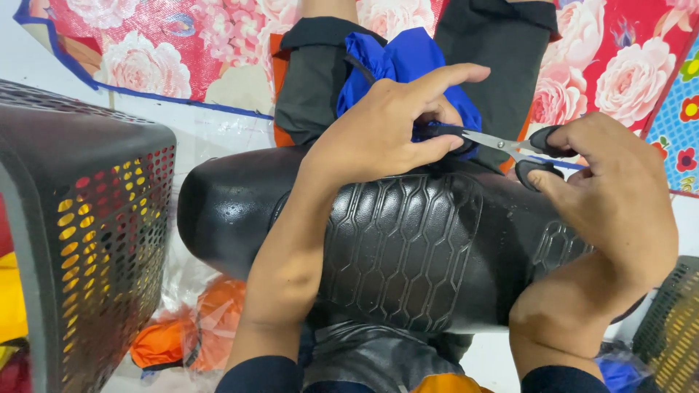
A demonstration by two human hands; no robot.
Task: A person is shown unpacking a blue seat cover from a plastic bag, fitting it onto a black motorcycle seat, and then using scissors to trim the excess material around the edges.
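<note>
**A:** Head view, status?

**B:** Two bare hands are seen over a black padded cushion (408, 247) with a hexagon pattern embossed on top. It is laid across the lap.

**A:** Left hand?

**B:** The left hand (386, 131) is closed in a pinch on the blue fabric (397, 62), thumb and fingers pressed at the fabric's lower edge. The index finger is held straight, pointed right. Narrow grip, cloth held.

**A:** Right hand?

**B:** The right hand (619, 196) is wrapped on the scissors (510, 149), fingers passed through the black handle loops. The blades are pointed left and are met by the blue fabric just under the left thumb. Blades look nearly closed; the tips are hidden by the cloth and thumb, so the exact gap cannot be told.

**A:** Where is the fabric located?

**B:** It is bunched above the cushion's far edge, between the knees, against dark garment pieces with orange trim (320, 80).

**A:** Surroundings?

**B:** A dark perforated basket (95, 240) is set at the left, coloured items visible through its holes. Orange cloth in clear plastic (196, 331) is seen on the floor beside it. A red floral mat (160, 44) is spread at the top. A second perforated basket (673, 335) is cut off at the lower right edge.
</note>
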